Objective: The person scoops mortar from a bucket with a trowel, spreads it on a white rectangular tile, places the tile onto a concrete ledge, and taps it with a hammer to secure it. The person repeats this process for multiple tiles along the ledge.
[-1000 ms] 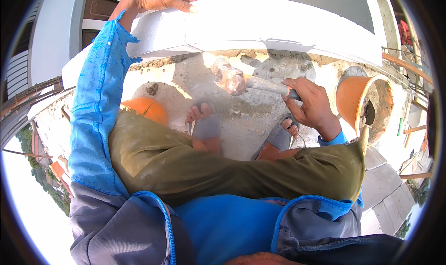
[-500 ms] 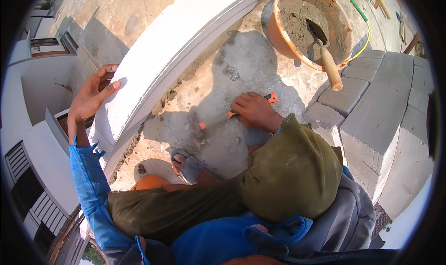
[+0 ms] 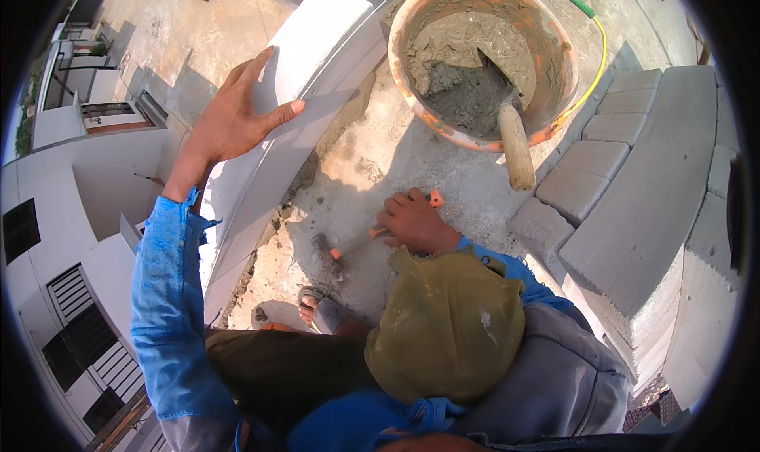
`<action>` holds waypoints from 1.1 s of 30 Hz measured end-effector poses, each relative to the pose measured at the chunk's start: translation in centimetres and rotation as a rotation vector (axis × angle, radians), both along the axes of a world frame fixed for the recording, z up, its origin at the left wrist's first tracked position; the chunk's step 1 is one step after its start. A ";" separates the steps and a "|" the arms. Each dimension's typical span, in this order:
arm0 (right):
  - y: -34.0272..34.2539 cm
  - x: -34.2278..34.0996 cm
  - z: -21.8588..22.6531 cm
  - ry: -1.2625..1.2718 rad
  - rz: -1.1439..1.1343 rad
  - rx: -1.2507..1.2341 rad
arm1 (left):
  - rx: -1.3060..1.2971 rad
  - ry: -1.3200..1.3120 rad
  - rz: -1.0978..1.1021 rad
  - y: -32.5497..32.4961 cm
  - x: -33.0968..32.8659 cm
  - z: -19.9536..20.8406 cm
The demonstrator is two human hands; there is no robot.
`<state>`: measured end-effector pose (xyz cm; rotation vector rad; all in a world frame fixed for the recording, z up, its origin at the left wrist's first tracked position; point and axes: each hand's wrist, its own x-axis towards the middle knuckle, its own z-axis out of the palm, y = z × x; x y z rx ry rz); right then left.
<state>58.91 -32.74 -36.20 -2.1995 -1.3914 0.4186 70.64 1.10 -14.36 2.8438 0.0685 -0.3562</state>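
My left hand (image 3: 237, 119) lies on top of a white block (image 3: 321, 28) in a low wall, with its fingers spread and the thumb stretched out over the near face. Below the wall, close to the ground, my right hand (image 3: 419, 222) is wrapped round the handle of a hammer (image 3: 358, 241) with orange and grey parts. The hammer's head, slightly blurred, points toward the foot of the wall. Part of the handle is hidden under my fingers, and its orange end sticks out past them.
An orange bucket (image 3: 402, 80) of grey mortar (image 3: 467, 96) stands ahead, with a wooden-handled trowel (image 3: 516, 151) leaning in it. Stacked grey blocks (image 3: 633, 191) rise at the right. My sandalled foot (image 3: 321, 309) is near the wall; a white building (image 3: 103, 183) lies beyond it.
My left hand has moved forward along the wall top, with its fingers spread wider. My right hand still grips the hammer, slightly lower in view. The view has shifted, bringing the bucket nearer.
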 end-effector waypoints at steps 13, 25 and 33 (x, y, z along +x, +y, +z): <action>-3.8 9.1 6.8 1.595 -0.743 1.124 | -0.128 0.077 0.152 2.0 -3.8 1.7; -4.1 8.1 6.6 1.379 -1.001 1.056 | 0.177 0.171 0.378 17.5 -25.5 10.7; -0.2 9.6 6.3 1.234 -0.837 0.777 | 0.199 0.206 0.670 17.8 -37.7 15.1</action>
